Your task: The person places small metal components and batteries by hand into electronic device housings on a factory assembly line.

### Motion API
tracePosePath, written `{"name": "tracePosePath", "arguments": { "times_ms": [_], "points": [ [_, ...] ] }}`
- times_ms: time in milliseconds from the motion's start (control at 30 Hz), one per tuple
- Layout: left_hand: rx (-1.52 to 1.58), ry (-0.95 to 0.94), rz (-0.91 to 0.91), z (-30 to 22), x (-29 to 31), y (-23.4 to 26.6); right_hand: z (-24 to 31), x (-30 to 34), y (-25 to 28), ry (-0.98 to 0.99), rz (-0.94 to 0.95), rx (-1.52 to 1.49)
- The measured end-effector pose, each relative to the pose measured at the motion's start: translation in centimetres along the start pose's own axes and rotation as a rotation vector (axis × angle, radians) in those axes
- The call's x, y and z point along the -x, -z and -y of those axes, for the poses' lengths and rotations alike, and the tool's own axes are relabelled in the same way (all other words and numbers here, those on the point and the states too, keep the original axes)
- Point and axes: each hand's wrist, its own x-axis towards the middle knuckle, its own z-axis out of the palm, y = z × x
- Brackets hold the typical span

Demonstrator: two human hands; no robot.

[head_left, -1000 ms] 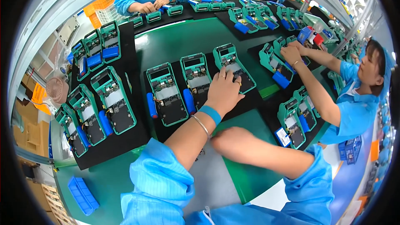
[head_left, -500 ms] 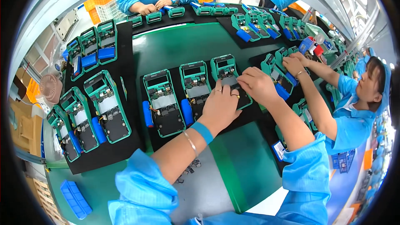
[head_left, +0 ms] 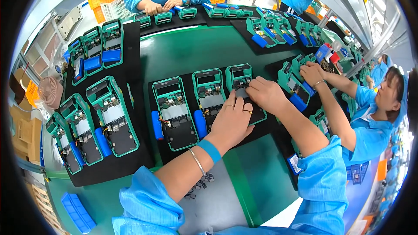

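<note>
My left hand reaches into a green open device housing, the rightmost of three in front of me. Its fingers are bent down and closed over the middle of the housing. From the right, my right hand meets it there, thumb and fingers pinched together. Whatever is between the fingertips is too small or hidden to make out. To the left lie a second green housing and a third green housing, both with exposed circuit parts. A blue battery pack on wires hangs beside the third.
More green housings lie on black mats at left. Small dark parts sit near my left forearm. A blue tray is at lower left, a fan beyond. A co-worker's hands handle housings at right; another person's hands work opposite.
My view has shifted slightly, so the housings in front appear a little lower. Both hands stay at the same housing, with the right fingers a little closer to the left.
</note>
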Motion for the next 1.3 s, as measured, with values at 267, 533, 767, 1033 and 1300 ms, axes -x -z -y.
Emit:
{"name": "tracePosePath", "arguments": {
  "times_ms": [267,533,767,1033,1300],
  "points": [
    [-0.007,-0.006,-0.024,0.0,0.0,-0.1,0.2,-0.2,0.1,0.051,0.014,0.071],
    [-0.002,-0.005,-0.015,0.3,0.1,0.0,0.0,-0.8,-0.6,-0.016,0.020,0.048],
    [0.017,-0.022,-0.003,-0.6,-0.6,-0.3,-0.4,-1.0,0.0,-0.124,0.105,0.168],
    [-0.072,0.000,0.059,-0.5,0.6,1.2,4.7,0.0,0.6,-0.525,-0.091,-0.067],
    [0.220,0.191,0.011,-3.5,7.6,9.1,12.2,7.7,5.0,-1.073,-0.490,-0.616]
  ]
}}
